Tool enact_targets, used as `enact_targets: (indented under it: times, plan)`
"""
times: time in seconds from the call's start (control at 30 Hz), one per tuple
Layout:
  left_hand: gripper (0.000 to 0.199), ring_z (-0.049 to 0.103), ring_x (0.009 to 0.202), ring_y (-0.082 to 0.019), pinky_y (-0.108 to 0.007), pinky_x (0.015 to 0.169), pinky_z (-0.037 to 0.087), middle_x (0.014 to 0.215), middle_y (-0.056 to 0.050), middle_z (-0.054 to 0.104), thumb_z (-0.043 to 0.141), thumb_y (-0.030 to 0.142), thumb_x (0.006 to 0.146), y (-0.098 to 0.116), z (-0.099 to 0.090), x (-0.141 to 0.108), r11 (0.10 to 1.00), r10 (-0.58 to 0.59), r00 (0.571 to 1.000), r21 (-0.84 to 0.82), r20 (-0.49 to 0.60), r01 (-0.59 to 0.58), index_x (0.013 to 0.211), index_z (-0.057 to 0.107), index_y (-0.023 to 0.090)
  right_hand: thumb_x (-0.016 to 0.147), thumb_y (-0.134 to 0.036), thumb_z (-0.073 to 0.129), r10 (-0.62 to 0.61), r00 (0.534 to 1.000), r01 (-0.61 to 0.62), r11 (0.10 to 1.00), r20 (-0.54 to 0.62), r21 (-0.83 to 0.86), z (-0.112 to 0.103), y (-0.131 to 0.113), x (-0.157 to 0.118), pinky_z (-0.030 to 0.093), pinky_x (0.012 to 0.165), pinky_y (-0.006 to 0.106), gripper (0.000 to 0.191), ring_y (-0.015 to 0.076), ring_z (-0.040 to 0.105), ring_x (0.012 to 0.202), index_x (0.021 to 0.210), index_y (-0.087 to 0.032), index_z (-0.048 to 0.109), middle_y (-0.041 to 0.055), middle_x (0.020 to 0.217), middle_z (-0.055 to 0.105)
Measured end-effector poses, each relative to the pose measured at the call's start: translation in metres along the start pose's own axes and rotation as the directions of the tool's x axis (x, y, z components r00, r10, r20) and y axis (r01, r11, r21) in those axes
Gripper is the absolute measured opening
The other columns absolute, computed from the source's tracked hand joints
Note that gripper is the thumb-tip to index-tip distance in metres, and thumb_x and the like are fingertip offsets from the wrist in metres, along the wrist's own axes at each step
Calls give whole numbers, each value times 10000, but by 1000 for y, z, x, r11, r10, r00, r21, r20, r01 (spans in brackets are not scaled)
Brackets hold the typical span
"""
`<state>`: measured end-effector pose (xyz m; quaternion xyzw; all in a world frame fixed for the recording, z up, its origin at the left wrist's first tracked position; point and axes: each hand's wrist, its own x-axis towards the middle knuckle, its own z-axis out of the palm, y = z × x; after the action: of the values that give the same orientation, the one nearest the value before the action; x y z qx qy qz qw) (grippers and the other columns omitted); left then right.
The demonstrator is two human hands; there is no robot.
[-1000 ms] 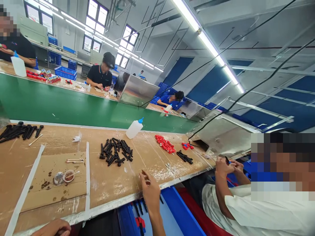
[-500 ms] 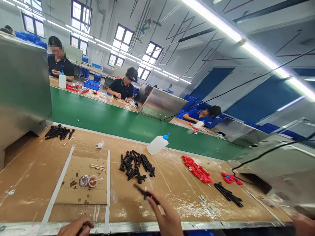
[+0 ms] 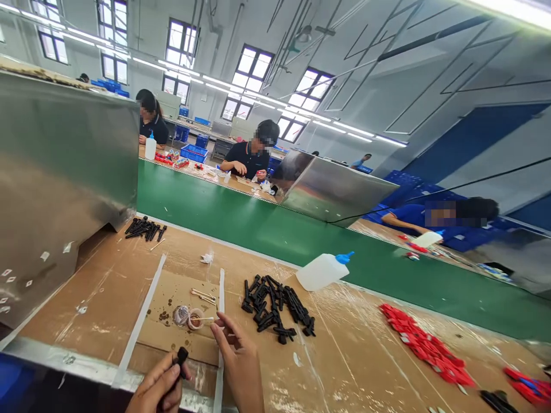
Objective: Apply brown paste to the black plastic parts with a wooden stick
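**Holding a black part at the tabletop edge**

Going left to right, I see my left hand (image 3: 157,387) curled around a small black part (image 3: 181,357) at the tabletop (image 3: 107,287) edge. My right hand (image 3: 239,361) is spread, fingers reaching toward a cotton swab (image 3: 205,319) across a small dish (image 3: 196,319). Beyond lie a black parts pile (image 3: 275,307), a white squeeze bottle (image 3: 322,271) and red pieces (image 3: 424,347).
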<state>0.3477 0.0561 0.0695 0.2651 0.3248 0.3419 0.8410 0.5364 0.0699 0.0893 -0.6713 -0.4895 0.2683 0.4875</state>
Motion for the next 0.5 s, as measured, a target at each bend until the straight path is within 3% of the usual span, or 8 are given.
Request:
enact_targets:
  times: [0.13, 0.27, 0.5]
  plan:
    - [536, 127, 348, -7, -171, 381, 76, 432, 130, 299, 793, 650, 624, 9, -2, 8, 979, -74, 993, -180, 95, 90, 788, 602, 176, 853, -465, 673, -53, 997, 53, 999, 58, 7, 17, -8, 9, 553, 718, 261, 282, 193, 699, 802, 957, -222, 770, 48, 950, 762]
    - [530, 150, 322, 1, -164, 364, 75, 425, 132, 300, 769, 660, 652, 10, -1, 11, 965, -88, 989, -235, 117, 114, 777, 592, 177, 895, -420, 645, -167, 983, 175, 979, 76, -107, 21, -16, 10, 524, 711, 243, 210, 159, 670, 775, 972, -254, 749, 9, 936, 747]
    - [516, 151, 317, 1, -151, 340, 72, 431, 132, 327, 820, 614, 620, 5, -1, 11, 917, -135, 988, -369, 70, 152, 787, 580, 188, 907, -366, 652, -332, 941, 308, 917, -58, -255, 13, -12, 7, 530, 732, 228, 188, 142, 694, 731, 977, -207, 723, 13, 876, 744]
